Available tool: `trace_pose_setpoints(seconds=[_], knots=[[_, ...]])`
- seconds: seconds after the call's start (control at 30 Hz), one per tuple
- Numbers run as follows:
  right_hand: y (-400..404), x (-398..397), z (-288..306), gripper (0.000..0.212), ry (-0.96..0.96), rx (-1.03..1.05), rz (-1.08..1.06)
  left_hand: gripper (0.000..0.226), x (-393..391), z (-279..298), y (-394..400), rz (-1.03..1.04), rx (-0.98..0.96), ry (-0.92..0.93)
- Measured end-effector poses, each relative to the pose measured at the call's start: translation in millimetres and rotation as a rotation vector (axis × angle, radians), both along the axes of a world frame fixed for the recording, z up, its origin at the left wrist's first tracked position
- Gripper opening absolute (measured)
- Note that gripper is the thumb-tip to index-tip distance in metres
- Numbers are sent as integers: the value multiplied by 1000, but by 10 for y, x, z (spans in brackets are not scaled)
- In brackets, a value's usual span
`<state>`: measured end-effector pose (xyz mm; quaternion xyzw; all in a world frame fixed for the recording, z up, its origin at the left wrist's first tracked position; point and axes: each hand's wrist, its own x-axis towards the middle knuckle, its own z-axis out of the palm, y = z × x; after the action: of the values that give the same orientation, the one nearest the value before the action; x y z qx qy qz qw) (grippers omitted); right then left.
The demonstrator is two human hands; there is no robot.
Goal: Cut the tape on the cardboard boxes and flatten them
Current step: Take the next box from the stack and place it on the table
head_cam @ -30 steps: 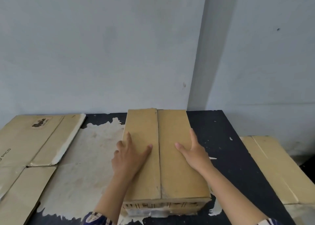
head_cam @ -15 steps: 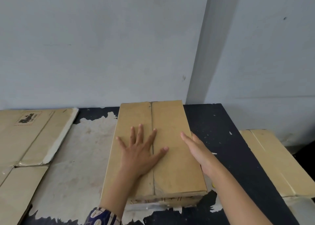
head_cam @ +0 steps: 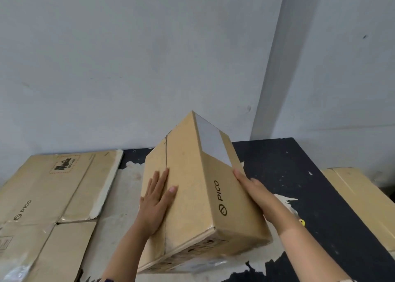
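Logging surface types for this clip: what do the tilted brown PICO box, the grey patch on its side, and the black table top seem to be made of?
Tilted brown PICO box: corrugated cardboard, matte, with visible flap seam and layered edge. Grey patch: probably smooth tape or a label; cannot tell which. Black table top: dark coating over a paler base, flaked off in large patches; the base material is unclear.

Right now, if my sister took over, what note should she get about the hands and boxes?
Left hand: flat, fingers straight, on the box's seamed face.
Right hand: open against its PICO side.
The box is tipped up on the table, not yet flat.
Flattened cardboard lies left; another box waits right.
Left: cut the tape, flatten both. No cutter in view.
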<state>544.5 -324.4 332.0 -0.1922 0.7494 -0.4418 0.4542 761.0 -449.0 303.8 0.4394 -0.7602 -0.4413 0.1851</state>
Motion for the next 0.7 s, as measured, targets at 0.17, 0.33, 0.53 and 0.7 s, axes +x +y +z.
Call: trace_pose_setpoints(seconds=[0.17,0.33,0.53,0.7], knots=[[-22,17,180,52,139,-66,-65,126,-225,249,-8,-13,259,57],[110,-19,417,37,281,-70,-33,123,-531,372,56,-65,463,176],[241,-89,544,44,234,-110,94,81,-625,208,53,-20,776,456],[191,-26,438,51,89,-246,102,47,-554,152,76,41,993,662]])
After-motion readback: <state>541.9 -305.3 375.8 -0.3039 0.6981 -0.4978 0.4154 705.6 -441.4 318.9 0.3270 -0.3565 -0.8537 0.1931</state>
